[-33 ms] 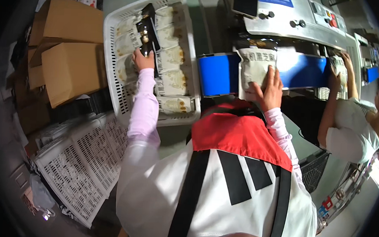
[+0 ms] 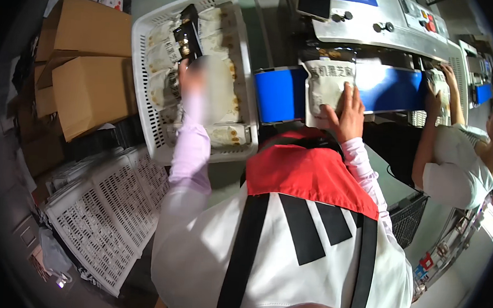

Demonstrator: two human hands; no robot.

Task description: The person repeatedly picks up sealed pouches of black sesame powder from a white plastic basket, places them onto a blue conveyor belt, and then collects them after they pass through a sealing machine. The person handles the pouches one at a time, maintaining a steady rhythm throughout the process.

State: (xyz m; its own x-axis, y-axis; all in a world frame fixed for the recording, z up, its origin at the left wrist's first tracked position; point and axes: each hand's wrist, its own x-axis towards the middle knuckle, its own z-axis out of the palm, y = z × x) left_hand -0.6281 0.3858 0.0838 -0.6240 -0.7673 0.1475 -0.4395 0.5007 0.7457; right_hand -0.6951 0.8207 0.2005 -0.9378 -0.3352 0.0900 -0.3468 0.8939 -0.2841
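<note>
Cardboard boxes [image 2: 92, 94] at far L of room; then green-grey table [image 2: 225, 181] w/ white basket [image 2: 138, 74] of stacked pouches [image 2: 225, 134], & blue belt [image 2: 281, 94] along metal machine [image 2: 367, 32]. Vs. earlier frame: L hand [image 2: 192, 80], sharp then, now blurred, closed on L edge of pale pouch [image 2: 219, 90], also blurred, over basket; R hand [image 2: 348, 112] as before, thumb & fingers spread on front of upright pouch [image 2: 324, 91] at belt; grip vs. mere press can't be told. Elsewhere: black packet [image 2: 188, 37] in basket, beyond L hand; pale pouch hides part of stack; at far R, co-worker's hands [image 2: 432, 100] w/ another pouch [image 2: 441, 87].
</note>
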